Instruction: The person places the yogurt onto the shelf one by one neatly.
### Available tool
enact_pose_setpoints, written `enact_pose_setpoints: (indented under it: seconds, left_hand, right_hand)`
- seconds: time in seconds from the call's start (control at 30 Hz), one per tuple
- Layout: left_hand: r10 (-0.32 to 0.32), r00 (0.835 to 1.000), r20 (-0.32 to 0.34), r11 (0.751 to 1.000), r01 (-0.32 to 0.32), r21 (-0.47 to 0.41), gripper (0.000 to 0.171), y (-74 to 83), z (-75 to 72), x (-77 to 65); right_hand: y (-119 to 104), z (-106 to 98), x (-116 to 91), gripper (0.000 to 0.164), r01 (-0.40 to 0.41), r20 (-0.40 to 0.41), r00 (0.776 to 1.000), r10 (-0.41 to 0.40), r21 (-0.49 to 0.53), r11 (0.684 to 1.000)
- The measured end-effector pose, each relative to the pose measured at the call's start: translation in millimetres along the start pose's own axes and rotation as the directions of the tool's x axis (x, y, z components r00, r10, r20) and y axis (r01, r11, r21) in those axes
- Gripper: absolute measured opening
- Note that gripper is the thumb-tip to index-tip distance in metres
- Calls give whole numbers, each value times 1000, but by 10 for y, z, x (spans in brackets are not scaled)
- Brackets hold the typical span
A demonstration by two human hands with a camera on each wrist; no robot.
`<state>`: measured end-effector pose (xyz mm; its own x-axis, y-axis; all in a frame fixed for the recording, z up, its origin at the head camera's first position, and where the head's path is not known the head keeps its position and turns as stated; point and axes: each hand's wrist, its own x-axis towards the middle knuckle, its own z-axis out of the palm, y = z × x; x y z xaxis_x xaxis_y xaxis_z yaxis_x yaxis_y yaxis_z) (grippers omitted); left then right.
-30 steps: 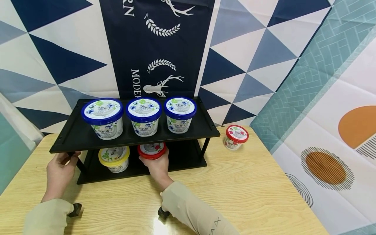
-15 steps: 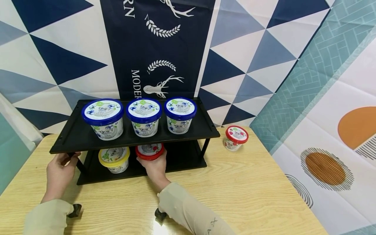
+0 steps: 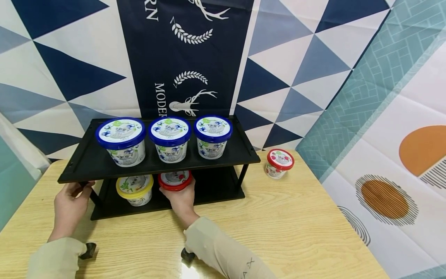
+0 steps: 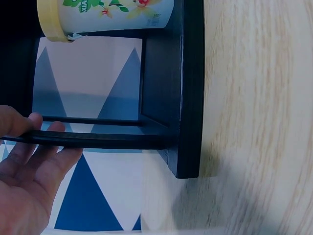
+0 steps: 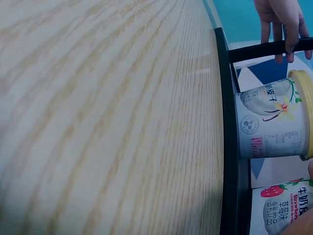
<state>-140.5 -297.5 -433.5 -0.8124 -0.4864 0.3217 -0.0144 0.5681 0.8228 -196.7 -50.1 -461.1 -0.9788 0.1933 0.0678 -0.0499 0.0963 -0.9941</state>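
Note:
A black two-tier rack stands on the table against the patterned backdrop. My left hand grips its front left post, thumb on one side and fingers on the other in the left wrist view. On the lower shelf, my right hand holds a strawberry milk tub with a red lid; its printed side shows in the right wrist view. Just left of it on that shelf is a yellow-lidded tub, upright, with a narrow gap between the two. The upper shelf partly hides both lids.
Three blue-lidded tubs, left, middle and right, stand in a row on the upper shelf. Another red-lidded tub is on the wooden table, right of the rack.
My right hand has shifted slightly left with the red-lidded tub, bringing it nearer the yellow-lidded one. The left hand has stayed on the post.

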Motion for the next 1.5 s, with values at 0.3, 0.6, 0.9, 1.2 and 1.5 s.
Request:
enact_pose_setpoints:
  seconds: [0.3,0.6,0.9,1.2,1.5]
  left_hand:
    - [8,1000,0,1000,-8,5,17,-10,-5,1]
    - [-8,1000,3,1000,8,11,18,4,-3,-1]
    - [-9,1000,1,1000,9,16,18,10,-3,1]
    - [-2,1000,7,1000,2,22,19,-1,0,-5]
    - [-9,1000,6,1000,9,26,19,3,0,-11]
  right_hand:
    - [42,42,2,96,-5,0,1000,5,-1,1000]
    - [59,55,-3,97,-10,-2,1000,10,13,1000]
    - [87,76,-15,96,10,-22,1000,-10,6,1000]
    - [78,76,-23,97,6,-12,1000,-5,26,1000]
    - [74,91,-36,97,30,-25,999,-30,10,999]
